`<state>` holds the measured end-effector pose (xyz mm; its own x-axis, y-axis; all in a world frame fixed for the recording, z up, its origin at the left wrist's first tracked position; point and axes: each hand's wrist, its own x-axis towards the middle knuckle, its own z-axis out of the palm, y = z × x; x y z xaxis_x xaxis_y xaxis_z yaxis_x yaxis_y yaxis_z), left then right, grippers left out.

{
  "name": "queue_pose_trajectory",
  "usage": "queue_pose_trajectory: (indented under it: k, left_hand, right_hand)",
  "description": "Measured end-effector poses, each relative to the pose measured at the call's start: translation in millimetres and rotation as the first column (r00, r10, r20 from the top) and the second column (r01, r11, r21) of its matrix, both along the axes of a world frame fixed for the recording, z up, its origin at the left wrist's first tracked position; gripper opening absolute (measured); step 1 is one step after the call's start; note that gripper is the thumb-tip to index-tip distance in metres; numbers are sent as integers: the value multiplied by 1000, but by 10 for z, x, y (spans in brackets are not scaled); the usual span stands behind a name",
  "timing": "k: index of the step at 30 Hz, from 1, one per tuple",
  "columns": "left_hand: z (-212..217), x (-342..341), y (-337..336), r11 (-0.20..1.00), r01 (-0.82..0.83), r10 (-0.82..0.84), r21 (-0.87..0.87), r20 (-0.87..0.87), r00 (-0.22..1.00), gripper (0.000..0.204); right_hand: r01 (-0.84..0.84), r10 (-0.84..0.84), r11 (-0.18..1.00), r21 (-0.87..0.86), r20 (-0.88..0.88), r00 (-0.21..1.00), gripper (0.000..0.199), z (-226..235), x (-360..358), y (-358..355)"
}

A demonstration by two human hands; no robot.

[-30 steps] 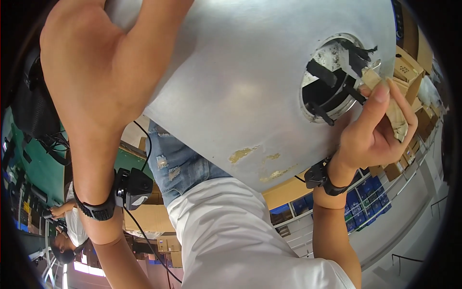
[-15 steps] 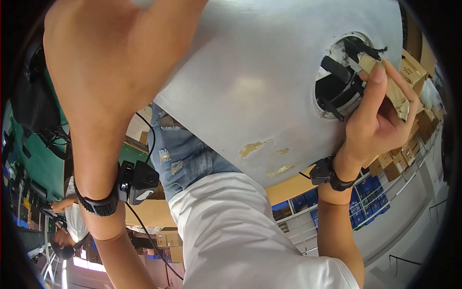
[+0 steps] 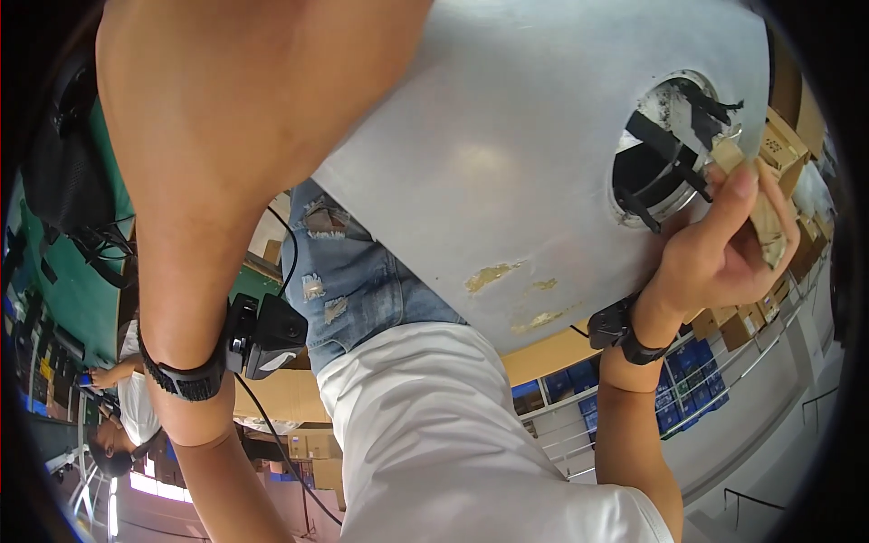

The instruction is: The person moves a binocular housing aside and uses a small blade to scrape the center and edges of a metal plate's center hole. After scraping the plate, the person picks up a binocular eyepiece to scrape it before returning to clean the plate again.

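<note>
Since the earlier frames the large grey panel (image 3: 507,172) has swung closer and now fills more of the view, and the left hand (image 3: 244,118) has slid in so near that it blocks the upper left of the picture. The right hand (image 3: 724,253) has shifted little, staying at the panel's right edge beside the round opening (image 3: 656,158).

The right hand is closed around a small piece of brown cardboard (image 3: 765,213), thumb and fingers pinching it against the rim of the opening, where black straps or tape strips (image 3: 670,145) cross the hole. The left hand lies spread against the panel's upper left part; whether its fingers curl over an edge cannot be told, since they run out of view.

The panel looks like thin, stiff sheet, light for its size but awkward and liable to flex or swing, with a smooth painted face, chipped near its lower edge (image 3: 493,276). I judge it best held at its edges or at the opening's rim. The cardboard is light, soft and easily crushed, so a gentle pinch suits it.

Black wristbands (image 3: 186,380) sit on both wrists.
</note>
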<state>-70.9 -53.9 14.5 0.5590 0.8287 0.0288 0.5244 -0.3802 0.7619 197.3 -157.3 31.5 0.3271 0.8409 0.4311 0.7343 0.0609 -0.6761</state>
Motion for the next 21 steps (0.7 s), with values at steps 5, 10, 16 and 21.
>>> queue_pose_trajectory:
  k: [5, 10, 16, 21]
  left_hand:
    - [-26, -12, -19, 1000, 7, -7, 14, -12, 1000, 29]
    - [-45, -44, -44, 999, -2, 3, 34, -24, 1000, 29]
    - [-74, -59, -41, 998, -20, 22, 60, -24, 999, 28]
    - [-97, -42, -81, 997, -32, 34, 71, -23, 999, 28]
  right_hand:
    - [-34, 54, 975, -218, 85, 995, 19, 46, -45, 138]
    - [-48, 43, 987, 153, 37, 998, 22, -22, 64, 76]
    - [-23, 21, 993, 120, 20, 1000, 20, 3, 83, 43]
    - [-13, 13, 998, -54, -4, 1000, 17, 155, -113, 19]
